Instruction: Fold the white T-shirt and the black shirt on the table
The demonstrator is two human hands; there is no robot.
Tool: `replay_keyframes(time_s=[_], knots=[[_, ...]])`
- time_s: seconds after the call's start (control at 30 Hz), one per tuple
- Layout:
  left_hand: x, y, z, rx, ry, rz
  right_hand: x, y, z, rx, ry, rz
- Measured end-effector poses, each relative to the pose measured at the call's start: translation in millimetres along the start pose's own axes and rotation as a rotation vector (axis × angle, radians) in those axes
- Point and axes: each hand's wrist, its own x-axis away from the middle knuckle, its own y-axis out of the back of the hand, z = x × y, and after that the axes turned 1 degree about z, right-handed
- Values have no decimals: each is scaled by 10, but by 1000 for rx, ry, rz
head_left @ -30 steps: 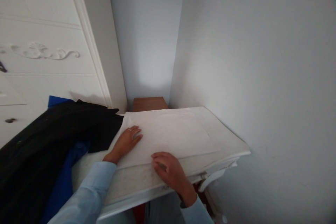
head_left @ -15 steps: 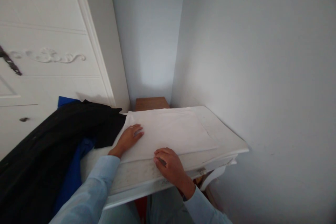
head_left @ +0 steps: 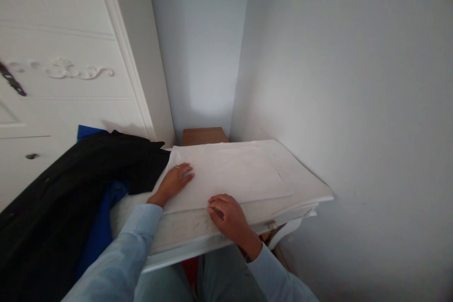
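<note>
A white cloth point(head_left: 233, 170) lies spread out as a flat rectangle on a white table point(head_left: 184, 231), with faint creases toward its right end. My left hand point(head_left: 173, 183) rests palm down on the cloth's left part, fingers stretched out and thumb apart. At the near edge of the cloth is my right hand point(head_left: 230, 217), its fingers curled and the thumb close to the fingertips, pinching the edge.
A black garment point(head_left: 88, 170) and a blue cloth point(head_left: 97, 231) are heaped over the table's left end. Behind them stands a white wardrobe point(head_left: 71, 118). A brown wooden piece point(head_left: 205, 136) sits beyond the far edge. The grey wall point(head_left: 336, 104) borders the right side.
The view has tilted down slightly, so the scene sits a little higher or lower in places. Both hands keep nearly the same position on the cloth.
</note>
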Motion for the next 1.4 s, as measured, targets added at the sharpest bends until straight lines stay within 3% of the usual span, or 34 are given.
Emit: replay_keyframes(time_s=[0.87,1.4], knots=[[-19,11,2,-5,36,48,-4,5,26,-4,19,-28],[-9,-6,39,-52,-9,47,17,-40,-9,-12,55,-74]])
